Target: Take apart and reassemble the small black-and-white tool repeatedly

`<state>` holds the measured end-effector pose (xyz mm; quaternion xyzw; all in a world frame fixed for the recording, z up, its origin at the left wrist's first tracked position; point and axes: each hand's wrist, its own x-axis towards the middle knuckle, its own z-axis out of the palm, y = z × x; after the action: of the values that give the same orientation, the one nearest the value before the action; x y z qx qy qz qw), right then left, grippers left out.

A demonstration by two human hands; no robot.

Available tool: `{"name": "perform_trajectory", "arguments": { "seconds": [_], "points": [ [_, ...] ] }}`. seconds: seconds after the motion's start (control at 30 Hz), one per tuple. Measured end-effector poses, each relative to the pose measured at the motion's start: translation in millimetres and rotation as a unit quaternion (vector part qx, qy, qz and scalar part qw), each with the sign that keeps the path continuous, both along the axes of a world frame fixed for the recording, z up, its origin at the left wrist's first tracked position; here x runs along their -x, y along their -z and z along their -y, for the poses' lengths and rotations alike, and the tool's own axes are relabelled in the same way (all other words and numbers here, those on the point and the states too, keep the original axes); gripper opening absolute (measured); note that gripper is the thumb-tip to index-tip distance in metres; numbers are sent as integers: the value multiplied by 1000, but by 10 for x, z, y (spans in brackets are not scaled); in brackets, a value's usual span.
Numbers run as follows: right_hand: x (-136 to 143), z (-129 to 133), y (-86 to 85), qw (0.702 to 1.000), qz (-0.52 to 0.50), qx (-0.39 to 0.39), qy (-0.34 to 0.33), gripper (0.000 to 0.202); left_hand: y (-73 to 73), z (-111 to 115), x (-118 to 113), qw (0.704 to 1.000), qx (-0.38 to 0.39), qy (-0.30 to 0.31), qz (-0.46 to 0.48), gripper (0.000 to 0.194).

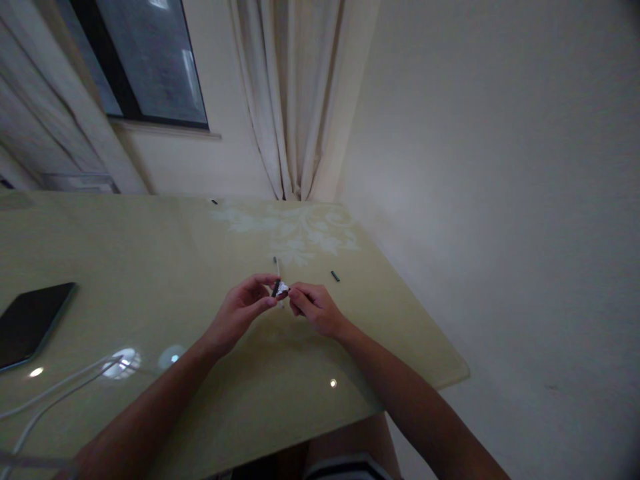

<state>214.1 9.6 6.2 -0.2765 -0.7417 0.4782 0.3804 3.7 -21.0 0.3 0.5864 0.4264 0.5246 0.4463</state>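
Observation:
Over the middle of the pale green table [200, 247], my left hand [241, 310] pinches a small dark strip-like piece [275, 288] between thumb and fingers. Against it is a small shiny silvery piece [283, 289], which the closed fingertips of my right hand [315, 308] grip from the right. The two hands nearly meet there. Just behind them a thin whitish stick-like item [278, 265] with a dark end shows, partly hidden by the fingers. A short dark piece [335, 276] lies on the table to the right, beyond my right hand.
A dark tablet or phone [37, 320] lies at the left. White cables [60, 387] run across the lower left. Another tiny dark piece [215, 201] is near the far edge. A wall [500, 200] borders the table's right side, and curtains [290, 93] hang behind.

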Motion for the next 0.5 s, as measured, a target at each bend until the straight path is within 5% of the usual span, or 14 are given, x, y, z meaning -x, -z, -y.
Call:
{"name": "perform_trajectory", "arguments": {
  "seconds": [0.23,0.5],
  "points": [
    [43,-62,60,995,-56,72,30,45,1,29,-3,984,-125,-52,-119,39],
    [44,-56,37,993,-59,103,28,42,10,51,-24,970,-195,-30,-141,32]
  ]
}}
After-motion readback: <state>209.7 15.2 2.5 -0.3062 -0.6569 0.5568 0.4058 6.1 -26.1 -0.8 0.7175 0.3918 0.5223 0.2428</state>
